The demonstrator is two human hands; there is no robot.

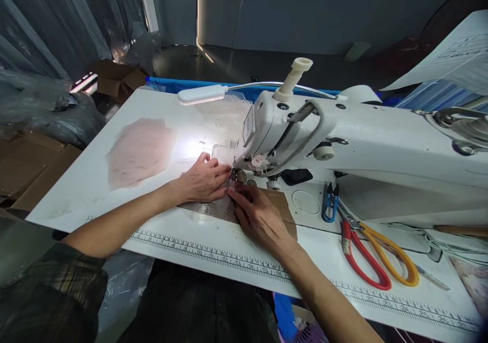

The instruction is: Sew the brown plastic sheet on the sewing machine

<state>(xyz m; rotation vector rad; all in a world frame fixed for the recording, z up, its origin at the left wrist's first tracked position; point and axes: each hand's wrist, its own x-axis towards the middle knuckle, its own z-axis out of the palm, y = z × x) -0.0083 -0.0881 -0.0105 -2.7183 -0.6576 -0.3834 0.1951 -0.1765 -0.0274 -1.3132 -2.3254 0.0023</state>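
A white sewing machine (267, 124) stands on the table, its presser foot (238, 175) just beyond my fingertips. Sheer pale fabric (221, 152) lies under the machine head and spreads behind it. My left hand (206, 179) rests on this fabric left of the foot, fingers stretched toward the needle area. In front of the foot, my right hand (257, 213) pinches the fabric's edge between thumb and fingers. Beneath both hands lies a brown sheet (280, 206), partly under clear plastic. The needle tip is hidden.
A pink sheer piece (141, 152) lies at the table's left. Blue thread snips (330, 203) and red-and-orange-handled scissors (375, 251) lie at right. A lit lamp (202, 94) hangs over the table; a printed ruler (206, 254) runs along the front edge.
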